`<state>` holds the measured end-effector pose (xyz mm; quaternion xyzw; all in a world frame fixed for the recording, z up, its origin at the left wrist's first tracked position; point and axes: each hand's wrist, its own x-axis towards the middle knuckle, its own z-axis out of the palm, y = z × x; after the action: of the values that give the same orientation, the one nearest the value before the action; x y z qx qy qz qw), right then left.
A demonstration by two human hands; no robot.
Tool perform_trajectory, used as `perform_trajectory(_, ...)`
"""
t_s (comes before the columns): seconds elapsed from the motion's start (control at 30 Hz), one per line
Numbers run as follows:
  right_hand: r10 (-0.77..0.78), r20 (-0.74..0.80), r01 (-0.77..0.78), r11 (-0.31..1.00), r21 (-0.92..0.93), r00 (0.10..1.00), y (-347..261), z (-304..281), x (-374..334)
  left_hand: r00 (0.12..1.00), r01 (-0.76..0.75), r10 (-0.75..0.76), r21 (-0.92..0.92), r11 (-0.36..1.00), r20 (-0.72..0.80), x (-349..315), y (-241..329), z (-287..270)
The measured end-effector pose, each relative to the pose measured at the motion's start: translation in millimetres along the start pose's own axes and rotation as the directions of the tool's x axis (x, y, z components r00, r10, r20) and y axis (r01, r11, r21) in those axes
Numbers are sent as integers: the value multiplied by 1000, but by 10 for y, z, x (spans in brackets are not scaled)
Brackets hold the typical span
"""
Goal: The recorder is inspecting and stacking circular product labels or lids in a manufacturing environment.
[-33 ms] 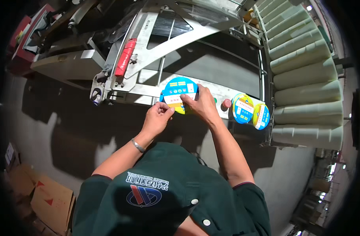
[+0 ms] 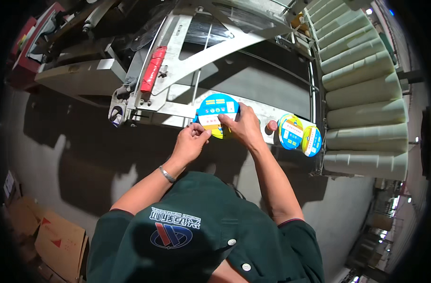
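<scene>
A flat round disc [image 2: 218,104] with a blue, white and yellow printed face is held upright over the machine's front rail. My right hand [image 2: 246,126] grips its right side, thumb across the face and the other fingers at the rim, partly hidden. At the lower left rim, my left hand [image 2: 189,141] is closed in a pinch, thumb against forefinger. Whatever lies between those fingertips is too small to make out. Two similar discs stand to the right on the rail, a nearer-middle disc [image 2: 290,132] and an outer disc [image 2: 311,140], tilted and close together.
Behind the discs, a pale metal rail [image 2: 178,108] runs along the machine's front. A reddish round knob [image 2: 272,125] is beside the two discs. Red wrapping [image 2: 153,69] covers part of the left frame. Several pale rolls [image 2: 366,137] line the right; flattened cardboard [image 2: 60,245] lies lower left.
The whole view has shifted very slightly. Both hands keep their places on the disc.
</scene>
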<state>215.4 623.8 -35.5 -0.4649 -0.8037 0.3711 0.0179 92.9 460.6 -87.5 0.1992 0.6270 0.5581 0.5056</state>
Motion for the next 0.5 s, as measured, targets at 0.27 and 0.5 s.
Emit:
perform_trajectory(0.27, -215, -429, 105, 958, -267, 877, -351, 293, -160, 991, 13, -2, -80, 997, 136, 240, -126, -407)
perform_trajectory(0.5, 152, -167, 1, 737, 676, 974, -419, 254, -318, 981, 38, -41, 21, 999, 189, 241, -67, -580)
